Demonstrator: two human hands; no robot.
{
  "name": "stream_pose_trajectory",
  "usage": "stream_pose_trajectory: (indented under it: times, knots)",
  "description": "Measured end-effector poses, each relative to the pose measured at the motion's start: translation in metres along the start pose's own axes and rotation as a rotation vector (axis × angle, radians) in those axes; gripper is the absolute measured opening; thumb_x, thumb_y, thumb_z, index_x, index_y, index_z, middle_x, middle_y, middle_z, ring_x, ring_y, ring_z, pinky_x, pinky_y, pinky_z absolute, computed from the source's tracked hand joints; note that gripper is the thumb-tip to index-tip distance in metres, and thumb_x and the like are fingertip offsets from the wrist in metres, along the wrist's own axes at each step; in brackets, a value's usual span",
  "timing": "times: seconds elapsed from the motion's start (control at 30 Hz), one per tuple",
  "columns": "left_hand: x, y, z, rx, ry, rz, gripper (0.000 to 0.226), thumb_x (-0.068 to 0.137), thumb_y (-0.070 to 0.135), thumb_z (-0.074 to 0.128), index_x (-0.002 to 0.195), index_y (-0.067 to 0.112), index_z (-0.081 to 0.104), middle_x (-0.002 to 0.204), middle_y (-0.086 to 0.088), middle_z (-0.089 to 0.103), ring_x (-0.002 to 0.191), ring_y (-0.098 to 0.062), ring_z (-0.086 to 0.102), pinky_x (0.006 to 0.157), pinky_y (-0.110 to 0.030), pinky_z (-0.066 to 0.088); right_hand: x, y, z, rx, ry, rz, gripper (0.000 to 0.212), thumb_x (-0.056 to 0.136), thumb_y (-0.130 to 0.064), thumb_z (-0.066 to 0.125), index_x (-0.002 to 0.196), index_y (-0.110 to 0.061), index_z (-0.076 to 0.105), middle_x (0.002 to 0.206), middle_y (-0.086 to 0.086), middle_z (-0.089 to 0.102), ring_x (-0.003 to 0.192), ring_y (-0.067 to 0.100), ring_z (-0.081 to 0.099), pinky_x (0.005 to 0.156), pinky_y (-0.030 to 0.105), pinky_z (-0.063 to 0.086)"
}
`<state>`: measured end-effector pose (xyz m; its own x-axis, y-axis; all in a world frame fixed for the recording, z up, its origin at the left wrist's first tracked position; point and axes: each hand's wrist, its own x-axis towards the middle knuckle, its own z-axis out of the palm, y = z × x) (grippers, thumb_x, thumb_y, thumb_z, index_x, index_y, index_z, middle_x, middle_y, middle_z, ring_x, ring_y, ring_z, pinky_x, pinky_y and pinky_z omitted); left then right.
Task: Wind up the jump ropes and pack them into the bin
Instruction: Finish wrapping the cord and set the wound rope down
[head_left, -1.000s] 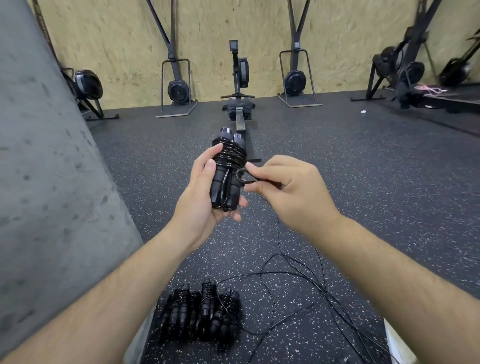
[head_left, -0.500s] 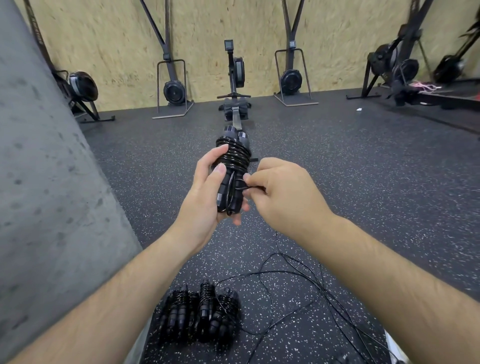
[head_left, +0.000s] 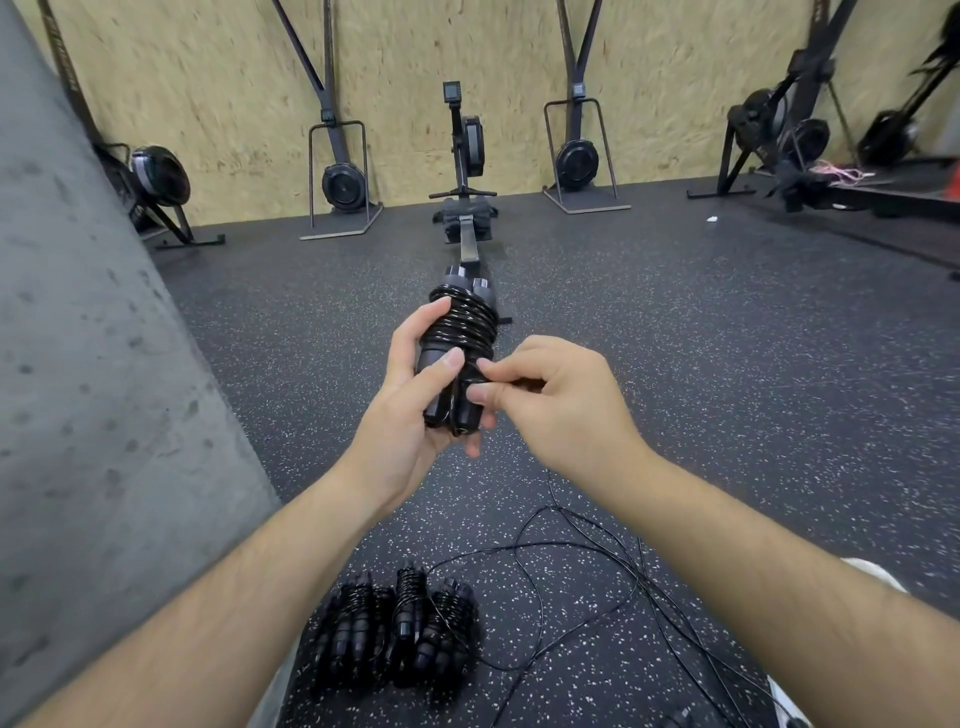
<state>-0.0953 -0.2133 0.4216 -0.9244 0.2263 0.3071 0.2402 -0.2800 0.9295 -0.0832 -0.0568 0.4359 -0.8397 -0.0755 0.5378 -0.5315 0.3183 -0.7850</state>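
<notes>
My left hand (head_left: 410, 410) grips a black jump rope (head_left: 460, 332), its two handles side by side and upright with the cord coiled around their upper half. My right hand (head_left: 556, 400) pinches the cord's loose end against the lower part of the handles. On the floor below lie three wound jump ropes (head_left: 400, 634) in a row. To their right, loose black cords (head_left: 597, 582) sprawl over the floor. No bin is in view.
A grey concrete pillar (head_left: 93, 415) fills the left side. A rowing machine (head_left: 465, 208) stands straight ahead, with ski trainers (head_left: 340, 176) against the chipboard wall and more machines (head_left: 779, 135) at the far right. The floor is black speckled rubber.
My right hand has brought the small loop of cord end in from the side and now presses it onto the handles. The bundle sits slightly lower in the view.
</notes>
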Motion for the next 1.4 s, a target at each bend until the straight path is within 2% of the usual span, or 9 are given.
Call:
stream_pose_trajectory:
  times: [0.2, 0.37, 0.53, 0.63, 0.73, 0.9, 0.97, 1.1, 1.4]
  knots:
    - [-0.002, 0.004, 0.003, -0.051, 0.009, 0.010, 0.047, 0.096, 0.021, 0.053, 0.139, 0.041, 0.047, 0.109, -0.021, 0.061, 0.069, -0.033, 0.056, 0.052, -0.036, 0.042, 0.000, 0.010, 0.005, 0.345, -0.012, 0.032, 0.004, 0.082, 0.009, 0.074, 0.081, 0.009, 0.070, 0.083, 0.016, 0.059, 0.053, 0.030, 0.065, 0.057, 0.028, 0.054]
    - [-0.002, 0.005, 0.006, -0.085, 0.027, 0.036, 0.047, 0.098, 0.020, 0.053, 0.140, 0.040, 0.047, 0.118, -0.020, 0.061, 0.067, -0.029, 0.056, 0.051, -0.034, 0.043, 0.001, 0.008, 0.010, 0.459, -0.023, 0.018, 0.003, 0.084, 0.011, 0.071, 0.087, 0.010, 0.071, 0.093, 0.026, 0.054, 0.055, 0.035, 0.061, 0.054, 0.039, 0.058]
    - [-0.005, 0.006, 0.006, -0.045, 0.025, 0.064, 0.050, 0.100, 0.015, 0.055, 0.143, 0.038, 0.042, 0.113, -0.009, 0.067, 0.072, -0.027, 0.059, 0.052, -0.035, 0.044, 0.003, 0.001, 0.004, -0.059, -0.015, -0.209, 0.008, 0.091, -0.004, 0.068, 0.085, -0.001, 0.072, 0.088, 0.002, 0.054, 0.054, 0.006, 0.057, 0.057, 0.013, 0.044]
    - [-0.007, 0.008, 0.007, 0.017, 0.030, 0.068, 0.054, 0.096, 0.015, 0.058, 0.143, 0.035, 0.040, 0.112, -0.001, 0.069, 0.076, -0.023, 0.063, 0.050, -0.034, 0.045, 0.001, 0.004, 0.004, -0.411, -0.026, -0.346, 0.015, 0.092, -0.019, 0.063, 0.081, -0.011, 0.070, 0.087, -0.006, 0.049, 0.058, 0.009, 0.046, 0.060, 0.027, 0.045]
    - [-0.009, 0.010, 0.011, 0.021, 0.031, 0.055, 0.056, 0.092, 0.017, 0.056, 0.142, 0.035, 0.041, 0.110, 0.002, 0.070, 0.077, -0.023, 0.063, 0.050, -0.034, 0.044, 0.000, 0.004, 0.006, -0.484, -0.023, -0.419, 0.018, 0.092, -0.017, 0.060, 0.076, -0.010, 0.064, 0.084, -0.004, 0.048, 0.059, 0.014, 0.045, 0.059, 0.036, 0.045]
    - [-0.008, 0.010, 0.015, -0.076, 0.066, 0.043, 0.055, 0.093, 0.018, 0.056, 0.143, 0.035, 0.043, 0.110, -0.003, 0.070, 0.077, -0.023, 0.063, 0.049, -0.033, 0.042, -0.005, 0.010, 0.014, -0.155, 0.048, -0.279, 0.011, 0.096, -0.015, 0.059, 0.089, -0.010, 0.065, 0.090, -0.005, 0.053, 0.072, 0.016, 0.061, 0.070, 0.042, 0.052]
    - [-0.006, 0.009, 0.015, -0.102, 0.078, 0.042, 0.054, 0.094, 0.018, 0.056, 0.144, 0.036, 0.043, 0.114, -0.005, 0.069, 0.080, -0.025, 0.063, 0.050, -0.032, 0.040, -0.006, 0.012, 0.019, -0.025, 0.065, -0.215, 0.011, 0.097, -0.014, 0.058, 0.092, -0.008, 0.066, 0.095, -0.004, 0.055, 0.071, 0.021, 0.065, 0.065, 0.044, 0.055]
    - [-0.005, 0.009, 0.016, -0.132, 0.061, 0.029, 0.053, 0.096, 0.018, 0.058, 0.143, 0.039, 0.044, 0.120, -0.010, 0.066, 0.081, -0.028, 0.060, 0.049, -0.032, 0.041, -0.007, 0.007, 0.023, 0.231, 0.105, -0.117, 0.008, 0.096, -0.003, 0.061, 0.095, -0.002, 0.069, 0.098, 0.006, 0.057, 0.064, 0.021, 0.063, 0.046, 0.033, 0.053]
    - [-0.003, 0.011, 0.004, -0.169, 0.082, 0.014, 0.054, 0.095, 0.016, 0.058, 0.140, 0.042, 0.046, 0.115, -0.013, 0.066, 0.074, -0.026, 0.059, 0.052, -0.034, 0.042, 0.003, 0.001, 0.026, 0.447, 0.032, -0.019, 0.011, 0.090, 0.007, 0.066, 0.095, 0.002, 0.075, 0.094, 0.009, 0.054, 0.051, 0.020, 0.059, 0.047, 0.039, 0.055]
